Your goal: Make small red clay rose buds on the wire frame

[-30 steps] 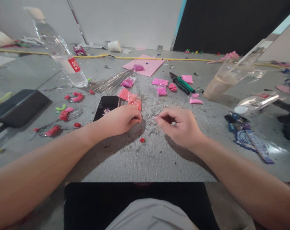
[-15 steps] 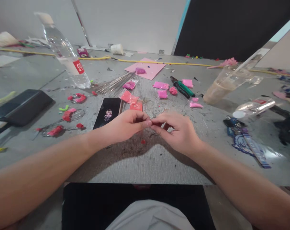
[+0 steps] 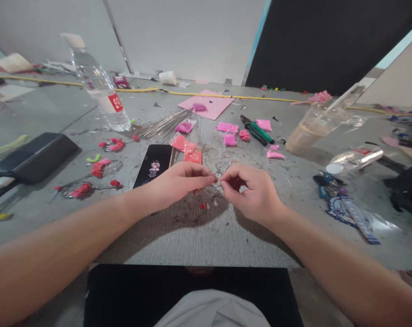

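My left hand (image 3: 188, 177) and my right hand (image 3: 248, 188) meet above the table, thumb and fingertips of each pinched together. Between them a thin bent wire (image 3: 218, 176) shows faintly; its ends are hidden by the fingers. A small red scrap (image 3: 202, 206) lies on the table just below the fingertips. Orange-red clay packets (image 3: 192, 155) lie beyond my left hand, and a phone (image 3: 152, 165) with a lit screen is partly covered by that wrist. Past the right hand are pink clay packets (image 3: 227, 127) and a pink lump (image 3: 244, 135).
Red clay pieces on wire loops (image 3: 99, 168) lie at left, near a black box-shaped object (image 3: 36, 156). A water bottle (image 3: 102, 91), a wire bundle (image 3: 163, 125), green-handled pliers (image 3: 257, 130), a drink cup (image 3: 308, 127), a lying bottle (image 3: 355, 159) and keychains (image 3: 345, 211) surround the hands.
My fingertips have drawn slightly apart, opening a small gap between the two hands. The view has tilted a little, so the table sits lower in the picture.
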A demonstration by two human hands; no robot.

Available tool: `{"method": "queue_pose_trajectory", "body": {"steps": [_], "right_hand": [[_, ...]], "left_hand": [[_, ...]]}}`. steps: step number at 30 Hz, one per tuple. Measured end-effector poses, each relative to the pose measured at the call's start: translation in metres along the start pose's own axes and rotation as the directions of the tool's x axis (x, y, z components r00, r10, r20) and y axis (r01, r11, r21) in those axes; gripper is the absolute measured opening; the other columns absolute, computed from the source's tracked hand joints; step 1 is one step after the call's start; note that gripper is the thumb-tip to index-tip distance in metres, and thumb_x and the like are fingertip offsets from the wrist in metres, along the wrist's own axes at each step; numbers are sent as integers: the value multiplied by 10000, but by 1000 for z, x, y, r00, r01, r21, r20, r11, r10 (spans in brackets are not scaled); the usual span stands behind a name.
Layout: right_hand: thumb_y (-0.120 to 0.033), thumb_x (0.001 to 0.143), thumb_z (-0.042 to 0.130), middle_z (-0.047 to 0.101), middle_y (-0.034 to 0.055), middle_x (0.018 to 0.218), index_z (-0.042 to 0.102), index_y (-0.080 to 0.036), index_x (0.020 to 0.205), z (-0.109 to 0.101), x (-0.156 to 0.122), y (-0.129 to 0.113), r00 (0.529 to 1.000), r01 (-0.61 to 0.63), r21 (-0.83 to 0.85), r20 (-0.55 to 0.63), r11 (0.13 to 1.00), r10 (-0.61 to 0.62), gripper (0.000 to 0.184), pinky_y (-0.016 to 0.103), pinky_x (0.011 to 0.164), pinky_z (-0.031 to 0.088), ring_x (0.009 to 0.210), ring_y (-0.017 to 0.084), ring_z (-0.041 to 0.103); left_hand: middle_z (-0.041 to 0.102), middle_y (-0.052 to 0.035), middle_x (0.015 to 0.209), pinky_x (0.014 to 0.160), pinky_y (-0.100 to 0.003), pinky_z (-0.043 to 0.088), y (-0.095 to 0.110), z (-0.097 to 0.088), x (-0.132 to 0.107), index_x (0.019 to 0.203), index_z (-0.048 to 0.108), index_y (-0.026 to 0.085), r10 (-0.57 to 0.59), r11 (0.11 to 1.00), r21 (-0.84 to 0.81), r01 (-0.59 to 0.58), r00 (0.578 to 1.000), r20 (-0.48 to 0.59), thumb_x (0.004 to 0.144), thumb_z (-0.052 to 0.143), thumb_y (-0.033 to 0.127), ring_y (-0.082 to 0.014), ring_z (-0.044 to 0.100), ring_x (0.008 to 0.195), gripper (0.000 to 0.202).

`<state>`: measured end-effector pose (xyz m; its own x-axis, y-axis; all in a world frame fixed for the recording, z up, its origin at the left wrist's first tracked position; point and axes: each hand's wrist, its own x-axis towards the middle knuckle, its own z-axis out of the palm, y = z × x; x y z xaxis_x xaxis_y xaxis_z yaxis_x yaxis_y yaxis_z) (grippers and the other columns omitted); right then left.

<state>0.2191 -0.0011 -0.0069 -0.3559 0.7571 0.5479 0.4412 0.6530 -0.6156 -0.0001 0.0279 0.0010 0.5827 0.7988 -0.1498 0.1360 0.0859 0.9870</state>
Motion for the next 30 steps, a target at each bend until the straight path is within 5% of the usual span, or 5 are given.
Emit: {"method": "queue_pose_trajectory", "body": {"steps": [6,23,30], "right_hand": [[-174,867,701,640,-27,682,630,-182,759,-3,1,-3,993,-102,29,68,994,100,129,220,577,449,608,88,578],[-106,849,653,651,-28,708,650,-185,812,-1,-2,-7,990,-112,26,87,993,110,87,214,587,474,619,87,586],[-146,924,652,639,-19,736,637,-177,835,-1,-4,-11,989,19,81,144,996,-31,95,220,601,460,639,84,567]], "left_hand": [[621,11,766,634,-268,391,5,-1,0,864,713,168,21,981,196,-13,999,-38,919,692,394,-116,522,687,233],[614,14,752,628,-272,395,7,-1,-3,848,698,175,-6,976,216,12,1000,-29,920,686,421,-119,516,684,256],[677,-22,817,688,-298,460,8,-1,-3,882,711,163,19,947,320,-22,1000,14,932,664,430,-162,605,760,275]]}}
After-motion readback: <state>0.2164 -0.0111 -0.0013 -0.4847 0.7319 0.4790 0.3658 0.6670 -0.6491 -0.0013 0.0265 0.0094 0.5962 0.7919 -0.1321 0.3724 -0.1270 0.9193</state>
